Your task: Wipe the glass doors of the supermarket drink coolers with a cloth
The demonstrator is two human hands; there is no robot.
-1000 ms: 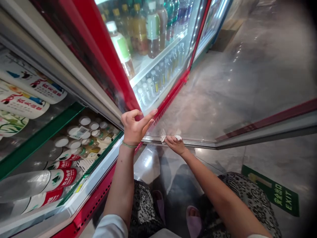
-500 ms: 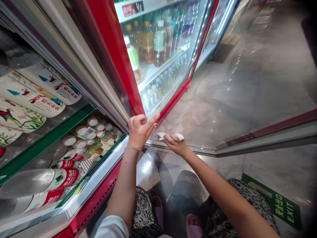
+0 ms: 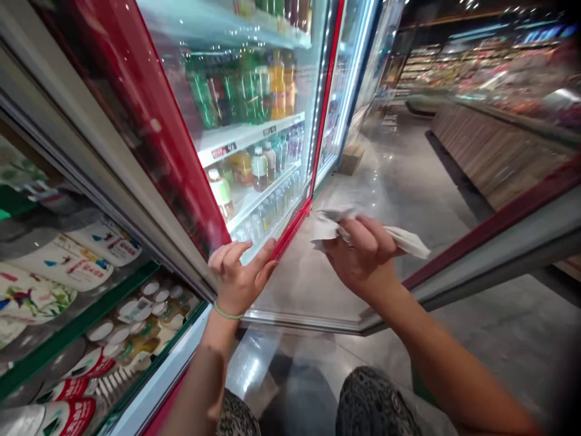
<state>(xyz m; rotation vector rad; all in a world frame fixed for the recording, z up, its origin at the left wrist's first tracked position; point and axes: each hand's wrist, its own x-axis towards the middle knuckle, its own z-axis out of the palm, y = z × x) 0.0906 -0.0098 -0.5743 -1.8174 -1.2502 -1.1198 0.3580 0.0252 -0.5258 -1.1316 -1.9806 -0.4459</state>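
My right hand (image 3: 363, 254) is closed around a crumpled white tissue (image 3: 411, 241), whose ends stick out on both sides of the fist. It is in front of the glass door (image 3: 313, 278) of a drinks cooler; whether the tissue touches the glass I cannot tell. The door stands swung open, its grey metal frame (image 3: 308, 321) running below both hands. Near the door's hinge side is my left hand (image 3: 240, 275), with thumb and forefinger stretched out and the other fingers loosely bent. Nothing is in it.
On the left, the open cooler holds large water bottles (image 3: 72, 263) above a green shelf edge (image 3: 82, 327). Seen through the glass, a red-framed cooler (image 3: 181, 121) holds several rows of bottles. A slatted wooden display stand (image 3: 481, 151) is farther right. My knees (image 3: 372, 399) are below.
My right hand has moved up and right along the door with the tissue, away from my left hand. The view has tilted up, showing more of the shop. My left hand stays by the door's hinge side.
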